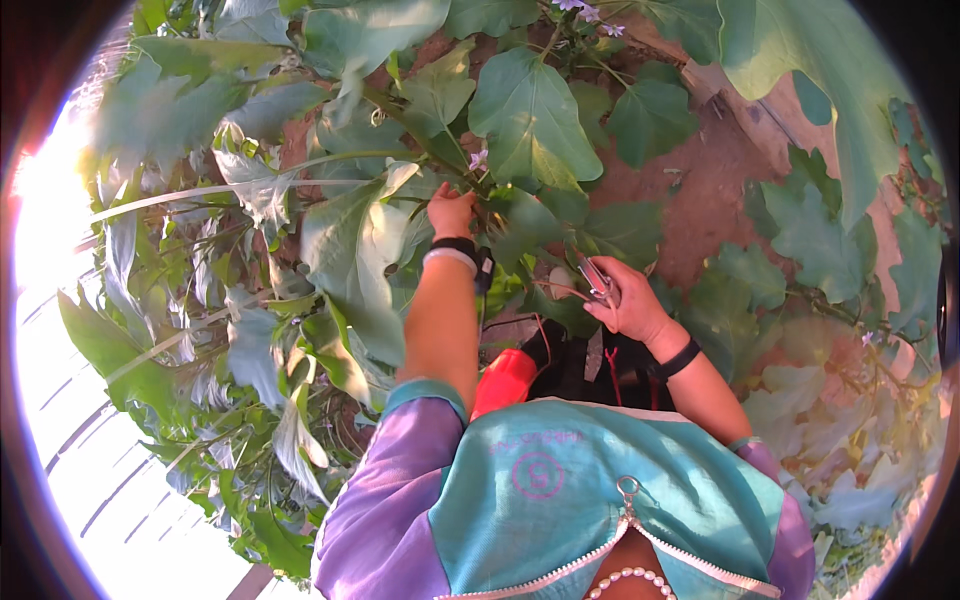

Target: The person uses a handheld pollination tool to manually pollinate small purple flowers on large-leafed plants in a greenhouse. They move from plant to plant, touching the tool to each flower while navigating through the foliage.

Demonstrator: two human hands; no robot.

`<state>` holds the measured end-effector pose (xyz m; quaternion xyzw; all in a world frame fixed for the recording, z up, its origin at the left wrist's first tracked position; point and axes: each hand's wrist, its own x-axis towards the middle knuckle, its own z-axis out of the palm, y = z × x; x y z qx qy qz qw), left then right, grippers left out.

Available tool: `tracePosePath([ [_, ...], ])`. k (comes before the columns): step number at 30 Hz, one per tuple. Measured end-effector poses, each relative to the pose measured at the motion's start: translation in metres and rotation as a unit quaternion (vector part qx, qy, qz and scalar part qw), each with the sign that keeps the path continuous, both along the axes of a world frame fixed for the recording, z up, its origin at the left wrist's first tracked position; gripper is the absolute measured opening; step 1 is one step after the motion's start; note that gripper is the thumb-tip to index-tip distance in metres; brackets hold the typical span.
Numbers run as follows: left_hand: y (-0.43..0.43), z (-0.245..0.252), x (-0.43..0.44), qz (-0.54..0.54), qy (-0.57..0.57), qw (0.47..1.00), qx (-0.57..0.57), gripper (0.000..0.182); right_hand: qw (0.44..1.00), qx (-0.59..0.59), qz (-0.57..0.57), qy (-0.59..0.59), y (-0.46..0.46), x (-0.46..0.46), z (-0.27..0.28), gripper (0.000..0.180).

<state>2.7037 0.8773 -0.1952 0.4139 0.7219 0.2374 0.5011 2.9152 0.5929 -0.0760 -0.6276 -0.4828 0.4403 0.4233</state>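
My left hand [452, 212] reaches in among the stems of a broad-leaved plant, close to a purple flower [478, 160]; leaves and its own back hide what the fingertips touch. My right hand [626, 300] is closed around a hand tool with metal and red parts [595, 279], which looks like pruning shears. The tool points up and left, below a large green leaf [534, 120]. A thin brownish cord or stem [562, 289] runs beside it. Dark bands circle both wrists, and a pale band sits on the left one.
Dense leaves [345, 247] crowd the left side, with pale strings [165, 204] running through them. Reddish soil [697, 195] shows at the right, beside more leafy plants [817, 225]. A small black device [485, 270] hangs by my left wrist. A red object [504, 381] lies in front of my body.
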Motion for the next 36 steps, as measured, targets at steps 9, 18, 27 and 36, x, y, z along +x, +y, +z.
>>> tracePosePath([
  [9, -0.132, 0.055, -0.052, -0.543, 0.139, 0.818, 0.13, 0.063, 0.995, 0.059, -0.018, 0.079, 0.005, 0.001, 0.034, 0.06],
  [18, -0.177, 0.094, -0.112, -0.665, 0.074, 0.743, -0.015, 0.047, 0.979, 0.054, 0.191, 0.038, 0.071, -0.092, 0.052, 0.047],
  [27, -0.179, 0.128, -0.125, -0.609, 0.17, 0.772, -0.068, 0.051, 0.683, -0.222, -0.031, 0.695, 0.086, -0.138, 0.049, 0.036],
  [36, -0.175, 0.135, -0.124, -0.586, 0.162, 0.792, -0.056, 0.034, 0.679, -0.228, -0.023, 0.698, 0.087, -0.129, 0.047, 0.035],
])
